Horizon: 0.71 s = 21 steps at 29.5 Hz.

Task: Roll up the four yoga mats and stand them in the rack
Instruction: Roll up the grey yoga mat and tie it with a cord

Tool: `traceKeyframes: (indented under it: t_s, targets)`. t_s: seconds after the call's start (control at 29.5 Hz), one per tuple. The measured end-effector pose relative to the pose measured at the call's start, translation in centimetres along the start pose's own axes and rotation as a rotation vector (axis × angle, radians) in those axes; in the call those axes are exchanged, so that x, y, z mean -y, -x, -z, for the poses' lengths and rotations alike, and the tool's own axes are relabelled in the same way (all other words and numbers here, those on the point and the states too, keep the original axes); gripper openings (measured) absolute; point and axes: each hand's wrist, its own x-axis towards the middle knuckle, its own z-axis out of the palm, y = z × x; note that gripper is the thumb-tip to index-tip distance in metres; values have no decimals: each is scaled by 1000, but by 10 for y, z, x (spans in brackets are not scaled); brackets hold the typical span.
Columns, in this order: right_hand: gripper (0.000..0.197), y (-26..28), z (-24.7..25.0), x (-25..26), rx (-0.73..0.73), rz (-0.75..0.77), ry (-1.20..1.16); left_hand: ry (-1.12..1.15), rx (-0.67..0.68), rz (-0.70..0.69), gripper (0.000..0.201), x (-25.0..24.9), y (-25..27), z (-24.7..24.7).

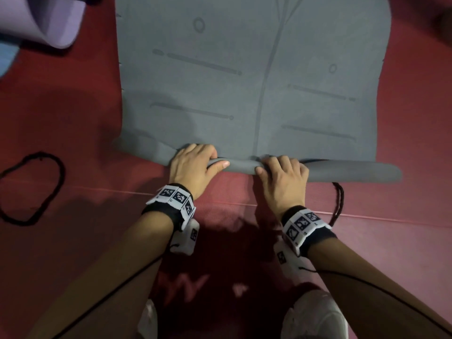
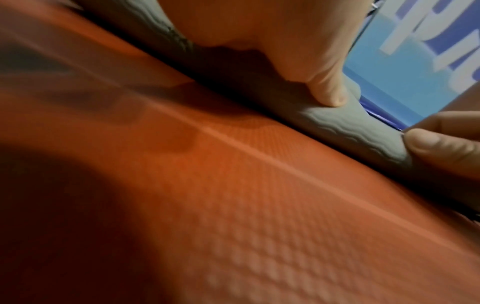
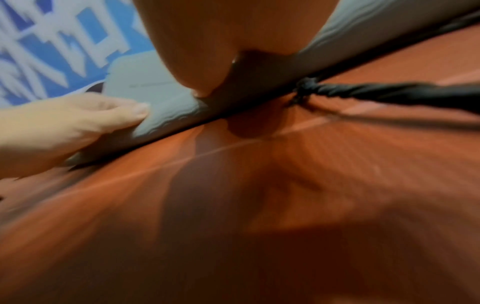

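Observation:
A grey yoga mat [image 1: 244, 94] with printed lines lies flat on the red floor, stretching away from me. Its near edge is curled into a thin roll [image 1: 342, 171] that runs left to right. My left hand [image 1: 195, 162] grips the roll left of centre, fingers over the top and thumb along the front. My right hand [image 1: 281, 172] grips it just to the right in the same way. In the left wrist view my left hand's thumb [image 2: 330, 92] presses the grey roll [image 2: 363, 127]. In the right wrist view the grey roll [image 3: 168, 111] lies under the palm.
A lilac mat [image 1: 49, 20], loosely curled, lies at the far left on a pale blue one [image 1: 7, 57]. One black cord loop [image 1: 31, 187] lies on the red floor [image 1: 73, 106] at the left. Another black cord [image 1: 338, 201] lies beside my right wrist.

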Motion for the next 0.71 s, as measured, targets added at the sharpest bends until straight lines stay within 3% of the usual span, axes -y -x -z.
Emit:
traceKeyframes:
  t_s: [0.1,0.31,0.41,0.51,0.71]
  targets:
    - [40,-12,-1,-4,77,1,-40,34,-9,-32,46,9,3,5]
    - [42,-27,-2,-13,97,-1,-128,-214,-195,40,34,10,24,3]
    - [53,-15,3,-19,16,-32,11,-152,-130,57,42,14,17,2]
    - [47,-2,8,-34,-16,-51,152,-119,-82,54,45,19,8,5]
    - [49,-15,15,-39,5,-31,17,-15,-46,67,39,24,-10,14]
